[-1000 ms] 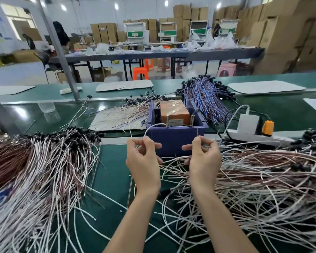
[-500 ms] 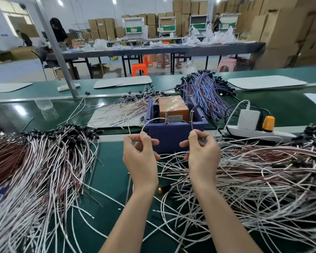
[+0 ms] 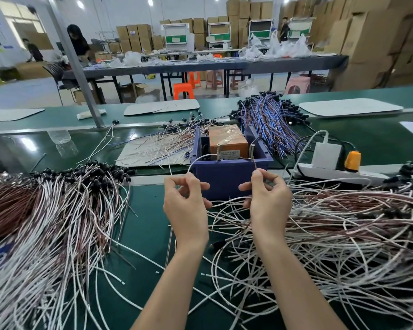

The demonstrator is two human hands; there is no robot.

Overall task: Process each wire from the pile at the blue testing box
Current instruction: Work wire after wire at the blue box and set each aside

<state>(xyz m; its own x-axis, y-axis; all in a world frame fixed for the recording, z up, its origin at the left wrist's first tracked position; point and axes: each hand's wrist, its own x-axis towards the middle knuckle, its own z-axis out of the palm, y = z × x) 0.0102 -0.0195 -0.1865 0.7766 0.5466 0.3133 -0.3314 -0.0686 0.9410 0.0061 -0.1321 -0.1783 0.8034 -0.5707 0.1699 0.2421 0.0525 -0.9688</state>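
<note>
The blue testing box (image 3: pixel 227 177) stands mid-bench, with an orange block (image 3: pixel 227 140) and two upright metal posts inside. My left hand (image 3: pixel 185 206) pinches a white wire (image 3: pixel 198 159) that arcs up over the box's front wall toward the left post. My right hand (image 3: pixel 268 198) pinches a thin brown wire end (image 3: pixel 255 165) held up beside the right post. Both hands hover just in front of the box. A tangled pile of white and brown wires (image 3: pixel 332 234) lies to the right. Another pile with black caps (image 3: pixel 57 210) lies to the left.
A white power strip (image 3: pixel 336 173) with a charger and an orange plug sits right of the box. Blue-violet wires (image 3: pixel 272 122) lie behind it, loose wires on a grey mat (image 3: pixel 150 151) to its back left. A metal post (image 3: pixel 81 75) rises at the back left.
Both hands have risen slightly toward the box, bringing the two wire ends up to the posts. The view has tilted down a little.
</note>
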